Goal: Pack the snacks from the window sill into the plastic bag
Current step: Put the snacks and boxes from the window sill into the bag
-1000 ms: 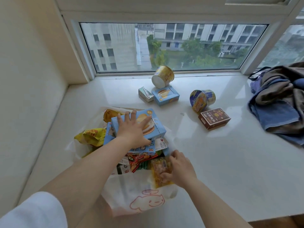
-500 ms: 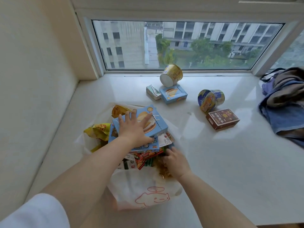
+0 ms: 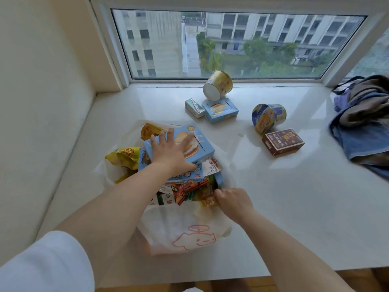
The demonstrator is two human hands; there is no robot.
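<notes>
Plastic bag [image 3: 183,230] lies on the window sill [image 3: 294,207], already crammed: left hand [image 3: 170,153] presses flat, fingers spread, on the blue box [image 3: 189,144] topping the pile, while right hand [image 3: 232,200] at the bag's right edge pinches an orange packet [image 3: 207,197] into it. Beyond the bag toward the window, five snacks are left: small carton [image 3: 194,108], little blue box [image 3: 220,110], gold cup [image 3: 217,85], blue cup [image 3: 267,118], brown box [image 3: 282,141]. Roughly two-thirds packed, by my judgement.

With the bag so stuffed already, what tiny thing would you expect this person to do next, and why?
Probably the right hand pushes the small orange snack packet it pinches deeper into the white plastic bag, while the left hand lies flat on the light blue cake box topping the pile. Five snacks remain on the white window sill.
</notes>
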